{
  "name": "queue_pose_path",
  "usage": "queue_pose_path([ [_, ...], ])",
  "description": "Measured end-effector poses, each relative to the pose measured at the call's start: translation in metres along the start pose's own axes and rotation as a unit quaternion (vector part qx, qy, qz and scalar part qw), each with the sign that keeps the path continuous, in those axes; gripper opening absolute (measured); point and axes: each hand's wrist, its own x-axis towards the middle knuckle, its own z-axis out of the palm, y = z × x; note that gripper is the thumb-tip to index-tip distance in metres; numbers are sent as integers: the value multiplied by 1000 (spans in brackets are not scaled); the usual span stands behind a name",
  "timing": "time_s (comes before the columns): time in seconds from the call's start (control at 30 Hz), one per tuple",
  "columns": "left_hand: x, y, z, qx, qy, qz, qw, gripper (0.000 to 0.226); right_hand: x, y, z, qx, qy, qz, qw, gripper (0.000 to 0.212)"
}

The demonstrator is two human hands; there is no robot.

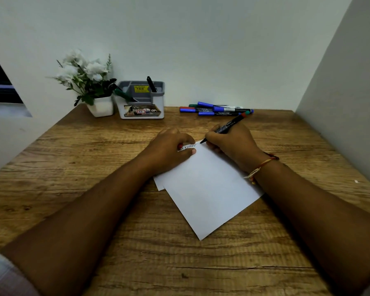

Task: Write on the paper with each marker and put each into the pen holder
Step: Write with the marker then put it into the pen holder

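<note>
White walls close the brown wood-grain table (pixel 115 221) at the back and right; bare wood lies open near the camera; the grey plastic pen holder (pixel 141 100) at the back, with a yellow price sticker, holds a black marker (pixel 151 84) and a green one (pixel 124 95); loose blue, red and green markers (pixel 214 108) lie right of it; the right hand (pixel 233 144) has its grip closed on a black marker with a green end (pixel 224 127), tip on the white paper sheet (pixel 205 189); the left hand (pixel 169 152) presses the sheet's top edge, covering unreadable writing.

Your wooden worktop (pixel 115 242) carries paper (pixel 207 189) under both hands, a marker pile (pixel 214 109) beyond the right, pen holder (pixel 141 103) and flowerpot (pixel 100 106) beyond the left.
</note>
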Motion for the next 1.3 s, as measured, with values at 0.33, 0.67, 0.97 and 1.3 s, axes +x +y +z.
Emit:
queue_pose_path([
  [0.33,0,0,-1,7,-6,-1,1000,34,-1,-2,1,-17,8,4,1000,21],
  [0.67,0,1,-2,2,-7,-4,1000,33,-1,-1,0,-19,15,10,1000,20],
  [0.97,0,0,-1,0,-3,-3,1000,32,-2,-3,0,-3,11,4,1000,14],
  [1.3,0,-1,0,-1,-1,2,1000,32,-1,0,2,-1,25,7,1000,20],
])
